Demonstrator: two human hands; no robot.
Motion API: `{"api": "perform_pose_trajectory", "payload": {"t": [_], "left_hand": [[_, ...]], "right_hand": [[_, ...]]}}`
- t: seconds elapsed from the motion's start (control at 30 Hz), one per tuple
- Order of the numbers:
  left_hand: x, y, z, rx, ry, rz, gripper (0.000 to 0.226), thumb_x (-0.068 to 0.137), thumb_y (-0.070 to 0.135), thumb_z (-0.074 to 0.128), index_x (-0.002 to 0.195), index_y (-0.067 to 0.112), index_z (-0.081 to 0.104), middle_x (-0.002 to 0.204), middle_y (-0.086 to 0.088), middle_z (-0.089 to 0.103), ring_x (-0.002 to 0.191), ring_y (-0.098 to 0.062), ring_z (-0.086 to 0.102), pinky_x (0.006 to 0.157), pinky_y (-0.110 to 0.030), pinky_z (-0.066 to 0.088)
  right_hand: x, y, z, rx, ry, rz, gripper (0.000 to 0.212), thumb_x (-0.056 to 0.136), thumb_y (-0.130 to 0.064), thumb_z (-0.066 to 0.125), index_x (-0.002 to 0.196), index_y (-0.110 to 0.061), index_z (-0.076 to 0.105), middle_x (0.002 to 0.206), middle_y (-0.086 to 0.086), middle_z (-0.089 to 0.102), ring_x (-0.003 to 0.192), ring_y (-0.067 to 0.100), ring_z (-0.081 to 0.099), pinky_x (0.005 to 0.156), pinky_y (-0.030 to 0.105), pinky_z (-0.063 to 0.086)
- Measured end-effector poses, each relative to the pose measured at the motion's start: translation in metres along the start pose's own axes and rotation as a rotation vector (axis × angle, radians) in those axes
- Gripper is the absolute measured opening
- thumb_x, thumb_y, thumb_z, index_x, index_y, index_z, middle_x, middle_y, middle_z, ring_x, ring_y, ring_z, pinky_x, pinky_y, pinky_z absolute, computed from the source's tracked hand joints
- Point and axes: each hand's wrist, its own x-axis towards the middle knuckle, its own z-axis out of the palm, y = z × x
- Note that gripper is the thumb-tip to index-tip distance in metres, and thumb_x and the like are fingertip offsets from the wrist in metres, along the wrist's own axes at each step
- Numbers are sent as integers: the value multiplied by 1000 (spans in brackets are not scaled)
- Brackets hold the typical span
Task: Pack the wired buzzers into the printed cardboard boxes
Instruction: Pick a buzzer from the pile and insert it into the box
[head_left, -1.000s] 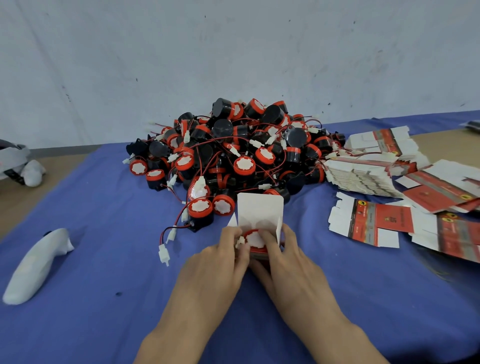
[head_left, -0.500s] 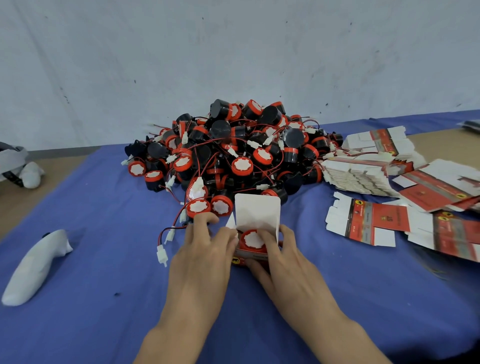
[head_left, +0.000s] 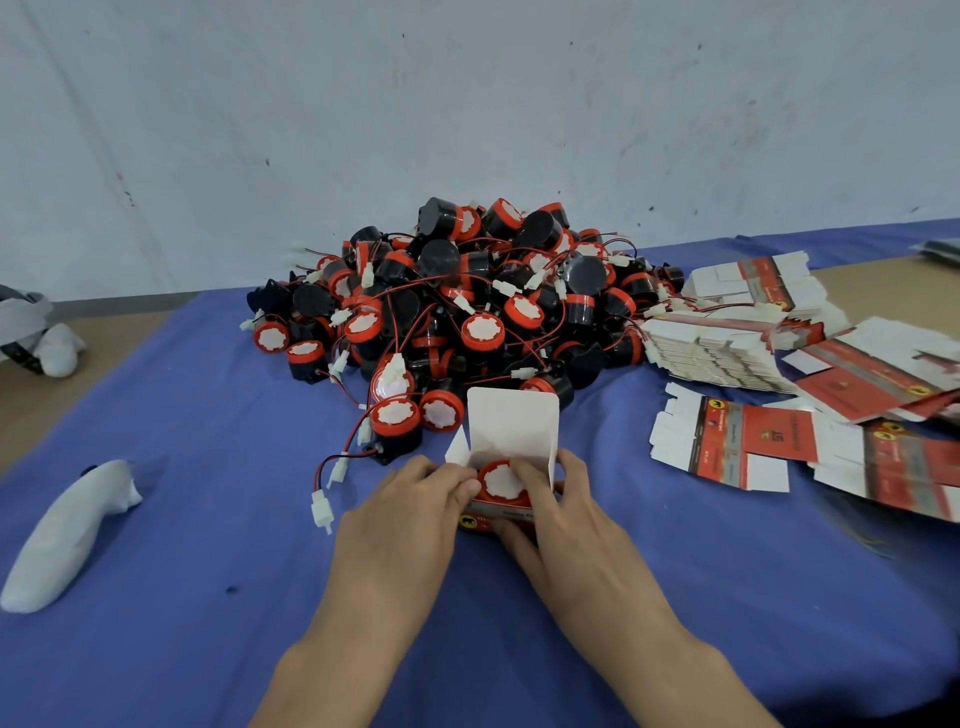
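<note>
Near the front edge of the blue cloth (head_left: 208, 519), both hands meet on one printed cardboard box (head_left: 496, 515) that stands upright with its top open. Its white lid flap (head_left: 513, 427) stands up on the far side. A buzzer (head_left: 500, 481) sits inside the box, its red ring and white face pointing up. The left hand (head_left: 410, 514) grasps the box's left side, fingertips curled at the small side flap. The right hand (head_left: 566, 525) grasps the right side — thumb against the printed front, a finger lying over the edge of the buzzer's face. Just beyond the box rises the heap of buzzers (head_left: 467, 301), black bodies with red caps and tangled red and black wires. One loose buzzer (head_left: 394, 423) lies at the heap's near edge, and its white connector (head_left: 322, 512) rests on the cloth just left of the left hand. To the right lie flat box blanks (head_left: 743, 441), white and red, some stacked, some spread — well apart from the hands. A white wrapped object (head_left: 67, 535) lies on the far left of the cloth.
</note>
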Motion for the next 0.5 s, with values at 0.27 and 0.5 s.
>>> {"api": "perform_pose_trajectory", "payload": {"t": [0.27, 0.5], "left_hand": [[-1, -8, -1, 17, -38, 38, 28, 106, 44, 30, 127, 42, 50, 113, 20, 54, 97, -2, 58, 69, -33, 53], [-1, -12, -1, -132, 93, 52, 7, 96, 51, 47, 93, 45, 51, 92, 24, 59, 91, 8, 55, 57, -26, 47]], "right_hand": [[-1, 1, 0, 7, 16, -16, 58, 101, -60, 29, 152, -37, 16, 150, -4, 15, 111, 10, 58, 74, 19, 49], [-2, 0, -3, 15, -5, -17, 58, 101, -61, 28, 153, -36, 17, 153, -3, 11, 113, 12, 58, 78, 22, 52]]}}
